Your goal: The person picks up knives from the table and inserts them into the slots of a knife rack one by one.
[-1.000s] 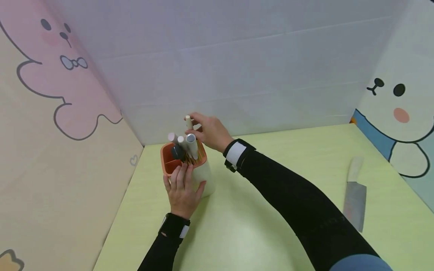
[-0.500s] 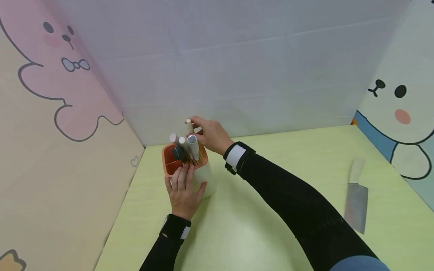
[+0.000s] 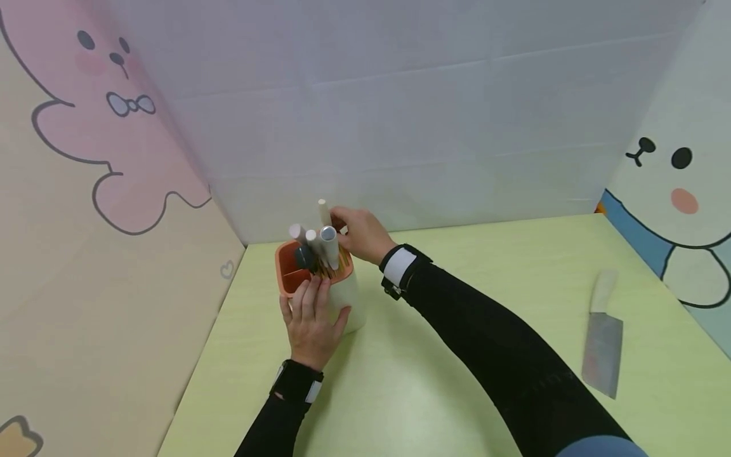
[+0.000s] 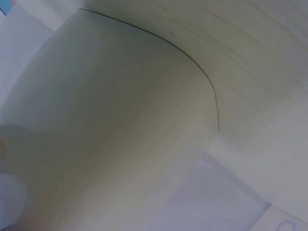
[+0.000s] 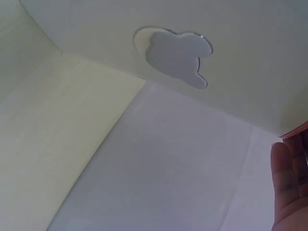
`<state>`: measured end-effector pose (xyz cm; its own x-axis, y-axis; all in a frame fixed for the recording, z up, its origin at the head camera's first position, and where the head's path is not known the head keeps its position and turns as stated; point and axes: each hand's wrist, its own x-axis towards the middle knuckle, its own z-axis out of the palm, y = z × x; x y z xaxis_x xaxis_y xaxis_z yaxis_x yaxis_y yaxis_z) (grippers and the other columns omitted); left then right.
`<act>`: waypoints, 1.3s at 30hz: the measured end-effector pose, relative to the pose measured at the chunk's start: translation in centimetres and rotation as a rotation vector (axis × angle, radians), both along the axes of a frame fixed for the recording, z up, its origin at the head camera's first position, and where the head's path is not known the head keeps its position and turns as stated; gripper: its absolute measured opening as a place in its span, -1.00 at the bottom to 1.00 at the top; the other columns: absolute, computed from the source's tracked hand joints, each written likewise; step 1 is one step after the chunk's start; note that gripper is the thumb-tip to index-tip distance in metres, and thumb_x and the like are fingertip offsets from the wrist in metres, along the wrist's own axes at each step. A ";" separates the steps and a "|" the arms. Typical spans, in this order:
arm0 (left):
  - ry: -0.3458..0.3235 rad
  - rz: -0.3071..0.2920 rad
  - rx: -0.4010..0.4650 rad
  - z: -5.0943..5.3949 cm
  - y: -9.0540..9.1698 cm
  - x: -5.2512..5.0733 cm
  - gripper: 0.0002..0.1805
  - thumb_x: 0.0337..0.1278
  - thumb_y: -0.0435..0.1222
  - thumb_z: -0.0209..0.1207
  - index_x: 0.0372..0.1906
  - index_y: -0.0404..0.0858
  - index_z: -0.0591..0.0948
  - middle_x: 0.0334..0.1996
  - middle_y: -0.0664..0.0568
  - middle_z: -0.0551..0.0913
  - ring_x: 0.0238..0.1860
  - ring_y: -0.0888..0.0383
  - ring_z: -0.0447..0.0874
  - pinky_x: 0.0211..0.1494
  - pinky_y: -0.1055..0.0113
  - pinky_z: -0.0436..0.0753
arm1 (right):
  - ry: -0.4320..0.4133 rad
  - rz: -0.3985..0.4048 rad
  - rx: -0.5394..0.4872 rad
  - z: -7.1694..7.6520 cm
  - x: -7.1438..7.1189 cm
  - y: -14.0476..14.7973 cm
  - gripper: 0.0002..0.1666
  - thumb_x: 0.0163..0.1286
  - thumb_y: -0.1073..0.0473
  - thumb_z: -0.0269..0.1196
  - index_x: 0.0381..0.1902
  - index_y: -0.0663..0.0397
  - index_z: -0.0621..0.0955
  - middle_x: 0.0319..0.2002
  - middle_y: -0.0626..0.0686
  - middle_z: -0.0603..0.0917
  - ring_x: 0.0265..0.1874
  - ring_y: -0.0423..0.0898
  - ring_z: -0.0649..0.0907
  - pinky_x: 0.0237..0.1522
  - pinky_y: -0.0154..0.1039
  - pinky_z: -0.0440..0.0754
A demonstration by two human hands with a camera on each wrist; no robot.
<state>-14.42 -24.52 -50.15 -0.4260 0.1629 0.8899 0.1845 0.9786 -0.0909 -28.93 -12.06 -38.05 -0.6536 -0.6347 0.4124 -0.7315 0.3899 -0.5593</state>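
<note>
A white utensil holder [image 3: 341, 298] with an orange inner rim stands upright on the table. Several pale handles [image 3: 329, 244], a dark-ended utensil [image 3: 304, 256] and thin sticks stand in it. My left hand [image 3: 311, 324] lies along the holder's near wall, fingers extended and tips at the rim. In the left wrist view the holder's smooth wall [image 4: 120, 96] fills most of the picture. At the far right of the rim is my right hand [image 3: 365, 235], beside an upright cream handle [image 3: 323, 212]; its fingertips are partly hidden. The right wrist view shows its fingers [image 5: 285, 178] by the rim.
A cleaver [image 3: 603, 349] with a pale handle lies flat on the pale green table [image 3: 411, 381], to the right of my right arm. Behind the holder rises a pale wall [image 3: 400, 127]; a cartoon-printed side wall [image 3: 143, 304] stands at left.
My right hand has come off the cream handle and shifted slightly right; the handle stands by itself in the holder. My left hand keeps its place on the holder.
</note>
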 end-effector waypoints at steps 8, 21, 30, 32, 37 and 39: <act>-0.003 0.000 0.002 0.1 0.4 0.0 -0.01 -0.48 -0.09 0.58 0.23 -0.35 0.42 0.23 -0.17 0.39 0.22 -0.10 0.29 0.43 -0.11 -0.04 | 0.005 -0.024 0.009 -0.1 0.1 0.3 -0.68 0.31 0.18 0.31 0.01 0.04 0.58 -0.15 -0.04 0.71 -0.14 -0.17 0.67 -0.12 -0.29 0.62; -0.002 0.001 0.003 0.2 0.6 -0.3 0.00 -0.49 -0.08 0.58 0.23 -0.34 0.41 0.23 -0.17 0.39 0.23 -0.10 0.29 0.44 -0.10 -0.05 | -0.024 -0.043 -0.002 -0.4 0.0 0.6 -0.63 0.31 0.14 0.31 0.06 0.03 0.56 -0.12 -0.04 0.71 -0.10 -0.16 0.67 -0.06 -0.25 0.61; 0.029 -0.013 0.012 0.6 0.5 -0.6 -0.02 -0.49 -0.11 0.58 0.23 -0.34 0.42 0.21 -0.16 0.40 0.22 -0.09 0.29 0.43 -0.09 -0.03 | -0.150 -0.087 -0.118 -2.8 0.7 4.0 -0.47 0.32 -0.07 0.28 0.16 0.02 0.51 -0.01 -0.04 0.66 -0.04 -0.18 0.63 -0.02 -0.23 0.60; 0.025 -0.013 0.014 0.8 0.3 -0.7 -0.02 -0.48 -0.11 0.57 0.23 -0.34 0.42 0.22 -0.16 0.39 0.22 -0.09 0.28 0.43 -0.09 -0.04 | -0.181 -0.100 -0.143 -3.5 0.8 5.2 -0.45 0.30 -0.13 0.29 0.15 0.00 0.51 -0.01 -0.06 0.65 -0.04 -0.19 0.63 -0.02 -0.20 0.60; 0.011 0.000 0.021 1.3 -0.1 -1.0 -0.02 -0.47 -0.12 0.58 0.23 -0.33 0.41 0.23 -0.16 0.38 0.23 -0.09 0.27 0.42 -0.11 -0.01 | -0.256 -0.116 -0.162 -5.9 1.1 8.0 -0.41 0.25 -0.17 0.31 0.14 -0.01 0.52 0.01 -0.04 0.64 -0.02 -0.14 0.62 0.02 -0.08 0.59; 0.009 0.005 0.021 1.4 -0.3 -1.1 -0.02 -0.47 -0.13 0.58 0.23 -0.33 0.40 0.23 -0.16 0.38 0.22 -0.09 0.27 0.40 -0.12 0.01 | -0.286 -0.132 -0.154 -6.9 1.3 9.1 -0.38 0.24 -0.19 0.31 0.15 -0.01 0.51 0.02 -0.03 0.63 0.00 -0.12 0.62 0.04 -0.05 0.58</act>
<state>-15.56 -24.78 -48.75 -0.4187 0.1420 0.8970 0.1785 0.9813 -0.0721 -27.63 -3.00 -44.93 -0.8285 -0.4818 0.2854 -0.4861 0.3656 -0.7938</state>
